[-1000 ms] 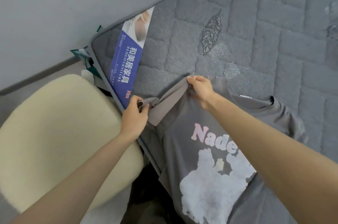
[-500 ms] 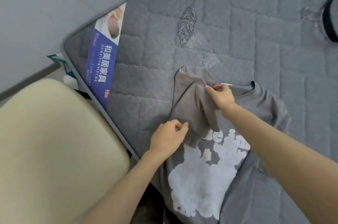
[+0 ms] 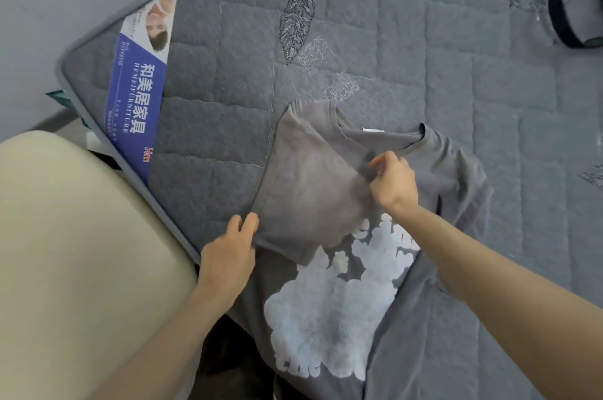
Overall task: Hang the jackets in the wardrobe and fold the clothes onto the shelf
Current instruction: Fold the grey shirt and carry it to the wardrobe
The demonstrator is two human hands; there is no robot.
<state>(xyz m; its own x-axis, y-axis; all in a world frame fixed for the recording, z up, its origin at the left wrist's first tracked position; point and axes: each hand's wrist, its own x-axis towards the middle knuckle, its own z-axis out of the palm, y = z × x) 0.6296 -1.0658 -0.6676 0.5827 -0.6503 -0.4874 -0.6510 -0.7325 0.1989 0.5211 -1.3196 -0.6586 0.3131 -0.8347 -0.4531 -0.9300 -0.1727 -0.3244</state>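
Observation:
A grey T-shirt (image 3: 456, 184) with a white print (image 3: 326, 318) lies face up on the grey quilted mattress (image 3: 424, 56). Its left sleeve and side (image 3: 310, 184) are folded over onto the chest, covering the upper part of the print. My left hand (image 3: 228, 256) grips the lower left edge of that fold. My right hand (image 3: 393, 179) pinches the folded cloth just below the collar. The shirt's hem hangs over the near mattress edge, out of sight.
A cream rounded cushion or chair seat (image 3: 81, 252) stands at the left, against the mattress corner. A blue and white label (image 3: 137, 89) lies on that corner. A dark strap-like object (image 3: 567, 4) rests at the top right. A grey wall runs along the upper left.
Both hands carried the left sleeve and side of the shirt rightward over the chest. The pink lettering is now covered. The camera view has shifted right along the mattress.

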